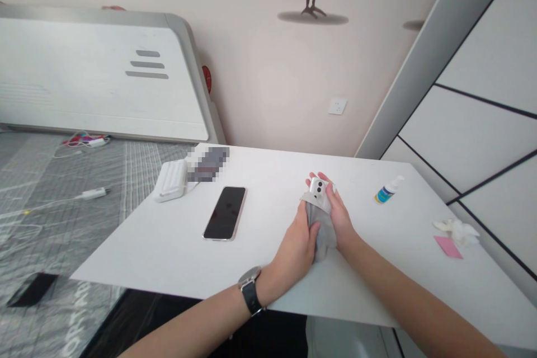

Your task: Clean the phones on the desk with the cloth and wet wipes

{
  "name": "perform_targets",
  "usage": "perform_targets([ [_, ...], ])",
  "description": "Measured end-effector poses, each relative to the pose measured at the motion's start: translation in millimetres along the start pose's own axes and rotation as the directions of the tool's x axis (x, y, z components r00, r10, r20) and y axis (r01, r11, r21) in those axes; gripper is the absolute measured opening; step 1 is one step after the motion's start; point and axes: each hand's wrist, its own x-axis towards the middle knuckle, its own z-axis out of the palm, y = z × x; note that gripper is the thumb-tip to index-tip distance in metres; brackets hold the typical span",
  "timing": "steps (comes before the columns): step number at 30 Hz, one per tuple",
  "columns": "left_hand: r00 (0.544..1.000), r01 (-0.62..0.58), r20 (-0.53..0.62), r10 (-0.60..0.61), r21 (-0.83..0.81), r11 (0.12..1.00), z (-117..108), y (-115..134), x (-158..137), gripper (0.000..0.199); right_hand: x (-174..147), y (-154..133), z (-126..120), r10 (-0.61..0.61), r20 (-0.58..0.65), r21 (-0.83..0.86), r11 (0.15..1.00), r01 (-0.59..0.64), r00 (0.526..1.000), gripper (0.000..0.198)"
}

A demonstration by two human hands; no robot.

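Both hands are closed around a white smartphone (318, 186), its back with the camera lenses facing up. A grey cloth (321, 232) wraps its lower part and hangs below it. My left hand (296, 243) grips cloth and phone from the left, thumb on top of the cloth. From the right, my right hand (340, 215) holds the phone, its fingers showing past the top end. The phone's lower part is hidden by cloth and fingers. To the left, a second smartphone (225, 213) with a dark screen lies flat on the white table (268, 179).
A small pump bottle (388, 190) with a blue and yellow label stands at the right, near a crumpled white tissue (457, 231) and a pink square (448, 246). At the table's left edge are a white ribbed device (171, 180) and a blurred-out item (208, 164).
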Motion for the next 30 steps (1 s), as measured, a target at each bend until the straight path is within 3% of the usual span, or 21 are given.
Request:
perform_targets([
  [6, 0.999, -0.041, -0.029, 0.044, 0.11, 0.993, -11.0, -6.7, 24.6, 0.045, -11.3, 7.3, 10.1, 0.055, 0.042, 0.027, 0.998, -0.056, 0.998, 0.053],
  [9, 0.996, -0.09, -0.005, 0.093, 0.198, 0.976, -8.6, -10.7, 32.9, 0.05, -9.7, 5.0, 6.7, 0.071, 0.03, 0.036, 0.997, -0.072, 0.997, 0.049],
  [16, 0.93, -0.356, 0.248, 0.271, 0.43, 0.829, 3.2, -12.2, 8.0, 0.066, 0.7, -0.2, -1.1, 0.112, 0.073, 0.104, 0.987, -0.119, 0.991, 0.034],
  [20, 0.909, -0.412, 0.291, 0.298, 0.513, 0.753, -3.3, -13.3, 36.0, 0.071, -0.2, 3.9, 4.7, 0.215, 0.159, 0.116, 0.965, -0.234, 0.964, 0.052],
  [24, 0.931, -0.364, 0.222, 0.288, 0.582, 0.727, -5.5, -15.3, 62.5, 0.068, -0.8, 2.1, 3.0, 0.268, 0.192, 0.13, 0.946, -0.295, 0.944, 0.052],
  [27, 0.93, -0.367, 0.217, 0.297, 0.601, 0.71, 2.1, -14.1, 48.9, 0.068, 1.0, -2.0, -1.1, 0.292, 0.202, 0.148, 0.934, -0.324, 0.935, 0.059],
  [30, 0.87, -0.491, 0.346, 0.35, 0.561, 0.666, 6.8, -12.2, 20.2, 0.07, 4.3, -8.2, -2.9, 0.33, 0.219, 0.15, 0.918, -0.366, 0.918, 0.073],
])
